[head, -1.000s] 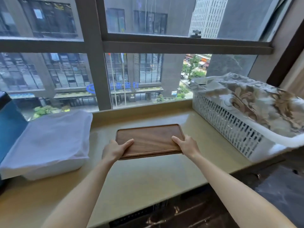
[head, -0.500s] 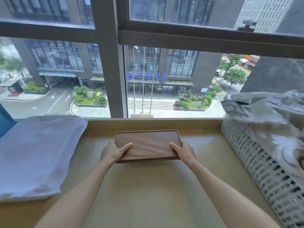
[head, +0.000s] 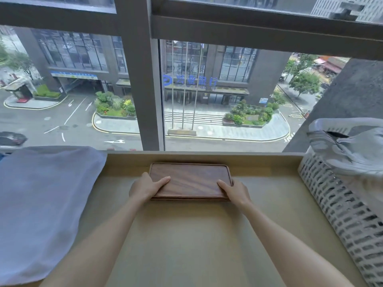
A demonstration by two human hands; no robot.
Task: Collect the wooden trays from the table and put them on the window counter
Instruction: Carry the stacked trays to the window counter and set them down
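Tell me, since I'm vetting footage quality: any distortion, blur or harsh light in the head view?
Head view: wide-angle bending bows the window frame and stretches the white basket; soft even daylight, no glare; the wooden tray and both hands are slightly soft.

Between our hands we see a dark wooden tray (head: 189, 180), smooth-grained and satin. Beneath it the window counter (head: 186, 235) looks matt beige, perhaps stone. Left lies soft lilac cloth (head: 41, 204); right, a white perforated plastic basket (head: 342, 214).
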